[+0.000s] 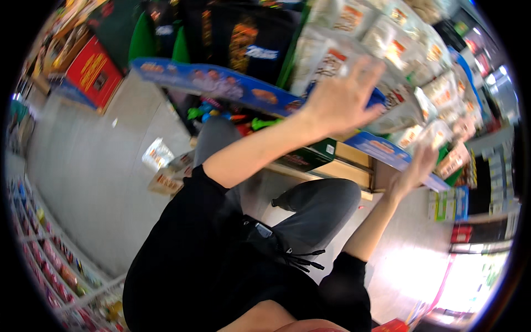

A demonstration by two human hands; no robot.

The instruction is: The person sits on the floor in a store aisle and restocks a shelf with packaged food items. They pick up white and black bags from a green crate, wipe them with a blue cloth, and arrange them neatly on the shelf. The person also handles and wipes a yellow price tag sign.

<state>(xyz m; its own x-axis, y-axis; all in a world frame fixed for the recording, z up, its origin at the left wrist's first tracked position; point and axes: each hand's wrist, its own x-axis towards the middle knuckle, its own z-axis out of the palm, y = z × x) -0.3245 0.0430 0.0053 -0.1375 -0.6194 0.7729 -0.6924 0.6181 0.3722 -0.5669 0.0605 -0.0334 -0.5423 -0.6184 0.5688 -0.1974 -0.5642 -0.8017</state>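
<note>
White plastic packets (334, 58) with orange-red print fill a sloping display shelf in front of me. Over their near edge reaches my left hand (345, 99), its fingers spread and slightly blurred, with nothing seen in its grasp. Farther right, my right hand (414, 170) is at the blue shelf-edge strip (381, 150), close to the smaller packets (434, 135). Its fingers look stretched out, though motion blurs them. Whether either hand touches a packet is hard to make out.
Dark packages (243, 41) stand left of the white packets. Below are bright toys (221, 110) and a dark green box (310, 156). Loose packets (166, 171) lie on the floor by my leg. A red box (95, 74) and a goods rack (50, 254) are at left.
</note>
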